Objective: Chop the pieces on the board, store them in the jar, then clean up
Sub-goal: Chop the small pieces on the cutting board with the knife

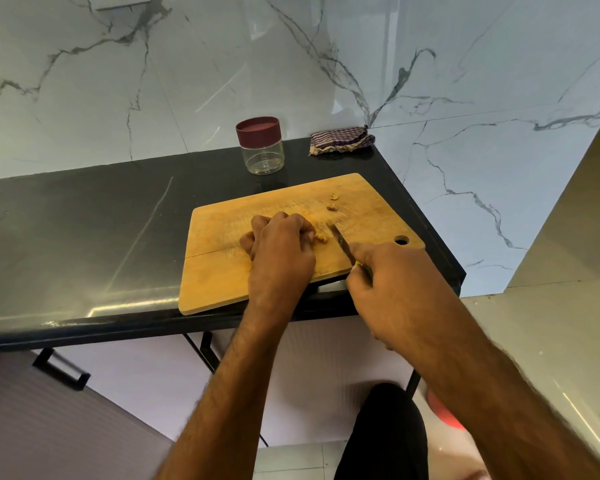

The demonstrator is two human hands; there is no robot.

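Note:
A wooden cutting board (222, 271) lies on the black counter. My left hand (281, 251) rests curled on the board's middle, fingertips pressing a small tan piece (321, 237). My right hand (392, 285) grips a small knife (342, 242) by its handle; the blade points up-left, its tip just right of the held piece. Two more small pieces (333, 201) lie farther back on the board. A clear empty jar (262, 157) with a maroon lid (257, 130) stands behind the board.
A striped folded cloth (342, 140) lies in the back right corner of the counter (84, 230), against the marble wall. The counter's right edge runs just beyond the board. Below the counter are drawer handles (61, 370) and a red object (444, 414) on the floor.

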